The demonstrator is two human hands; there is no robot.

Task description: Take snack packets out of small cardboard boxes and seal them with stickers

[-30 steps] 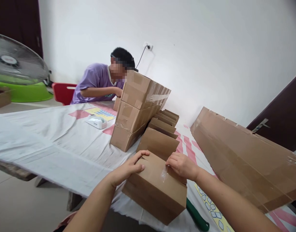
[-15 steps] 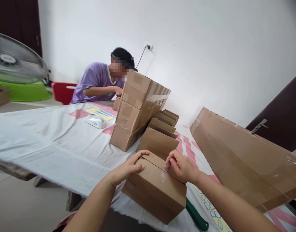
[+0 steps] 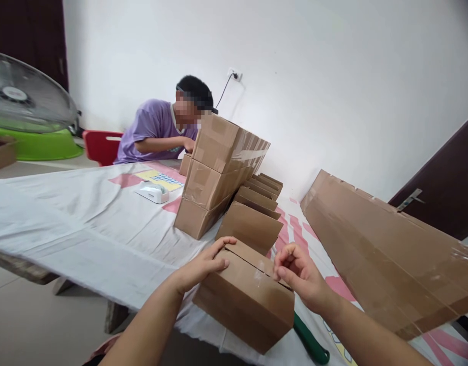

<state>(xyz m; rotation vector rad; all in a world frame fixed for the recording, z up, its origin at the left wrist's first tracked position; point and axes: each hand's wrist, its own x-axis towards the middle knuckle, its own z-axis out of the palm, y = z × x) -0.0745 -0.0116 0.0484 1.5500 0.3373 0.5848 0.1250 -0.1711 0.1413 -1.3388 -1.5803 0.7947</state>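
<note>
A small brown cardboard box (image 3: 243, 300) stands at the near edge of the table with its top flaps folded down and a narrow seam between them. My left hand (image 3: 209, 259) grips the box's left end, with the thumb and fingers spread over the top. A short piece of clear tape (image 3: 260, 278) lies on the top, reaching toward the seam. Just above the box's right end is my right hand (image 3: 300, 274), fingers loosely curled and thumb apart, with nothing visible in it. A green handle (image 3: 312, 340) sticks out beside the box's right side; its other end is hidden.
Behind the box runs a row of boxes with raised flaps (image 3: 249, 223). Taped boxes (image 3: 207, 183) are stacked left of it. A white tape dispenser (image 3: 153, 192) sits farther left. Across the table a person in purple (image 3: 150, 124) works. A large carton (image 3: 379, 244) stands at right.
My right hand has let go of the clear tape and moved a little to the right, its fingers loosening. The tape now lies on the box top. My left hand stays in place.
</note>
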